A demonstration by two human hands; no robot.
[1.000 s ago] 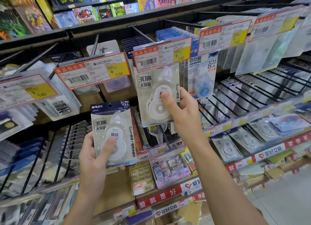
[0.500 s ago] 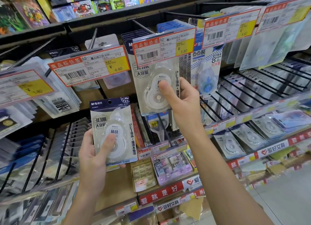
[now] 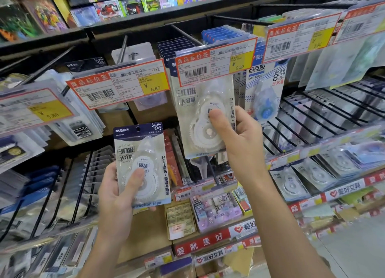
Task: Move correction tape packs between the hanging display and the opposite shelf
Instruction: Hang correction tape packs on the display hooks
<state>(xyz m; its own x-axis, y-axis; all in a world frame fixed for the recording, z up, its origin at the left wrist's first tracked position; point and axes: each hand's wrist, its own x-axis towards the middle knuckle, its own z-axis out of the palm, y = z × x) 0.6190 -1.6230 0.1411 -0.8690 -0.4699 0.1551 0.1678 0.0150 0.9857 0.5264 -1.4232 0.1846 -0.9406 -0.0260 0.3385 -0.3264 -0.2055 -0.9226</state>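
My left hand (image 3: 118,196) grips a correction tape pack (image 3: 143,153) with a dark blue header, held upright and free in front of the lower shelf. My right hand (image 3: 239,144) pinches a second, matching pack (image 3: 200,115) by its lower right side, thumb on the clear blister. This pack's top is hidden behind the 5.80 price tag (image 3: 216,63) at the end of a hanging peg. A row of the same blue-headed packs (image 3: 175,48) hangs on that peg behind it.
Black wire pegs with more price tags, such as the 6.80 tag (image 3: 118,84), jut toward me left and right. Dot-tape packs (image 3: 264,94) hang just right of my right hand. Erasers and small goods (image 3: 208,211) sit on shelves below. Bare floor (image 3: 354,246) lies lower right.
My right hand has lifted its pack higher, so its top has slid up behind the 5.80 price tag. My left hand keeps its pack nearly still.
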